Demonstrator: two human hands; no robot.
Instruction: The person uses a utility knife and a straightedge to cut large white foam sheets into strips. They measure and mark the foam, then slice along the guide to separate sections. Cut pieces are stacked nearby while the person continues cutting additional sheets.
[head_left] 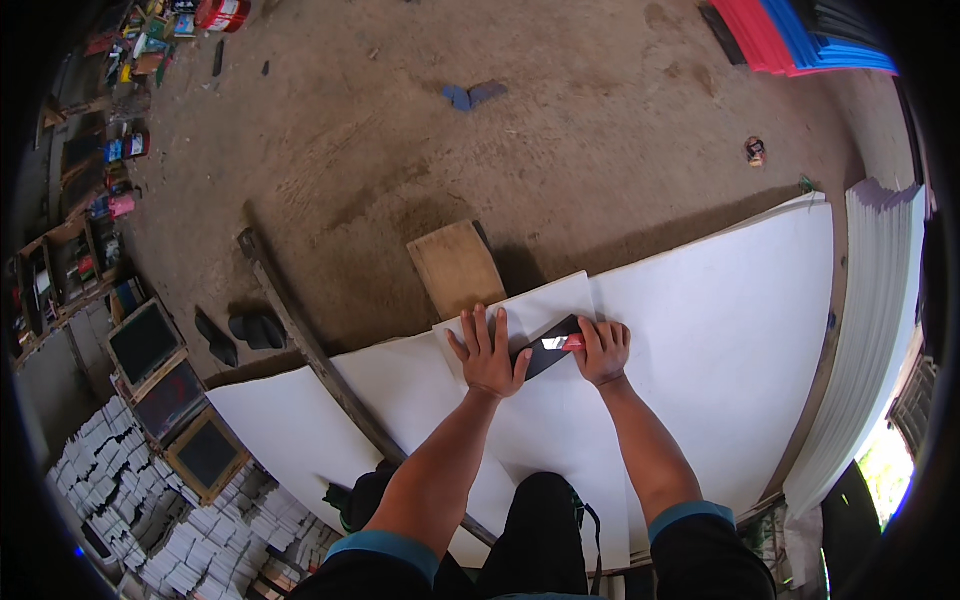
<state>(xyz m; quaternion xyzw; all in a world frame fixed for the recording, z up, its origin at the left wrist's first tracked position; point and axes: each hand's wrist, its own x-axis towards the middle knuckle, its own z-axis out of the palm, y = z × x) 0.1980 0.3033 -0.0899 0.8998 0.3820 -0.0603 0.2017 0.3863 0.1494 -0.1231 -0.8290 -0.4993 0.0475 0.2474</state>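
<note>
My left hand (486, 352) lies with its fingers spread on a white sheet (520, 300), its thumb touching one end of a dark flat strip (538, 362). In my right hand (604, 350) is a short red-handled tool (573, 343). Its pale, shiny flat end rests over the dark strip; I cannot make out its exact kind. My right fingers are closed around the handle, close to the strip's far end. The smaller white sheet sits on top of larger white sheets (720, 300).
A wooden board (455, 270) lies just beyond the sheets, and a long wooden bar (300, 310) crosses them at left. White sheets stand stacked (875, 330) at right. Dark framed panels (205, 455) and piled white pieces (120, 490) are at lower left. Dark slippers (257, 331) lie nearby.
</note>
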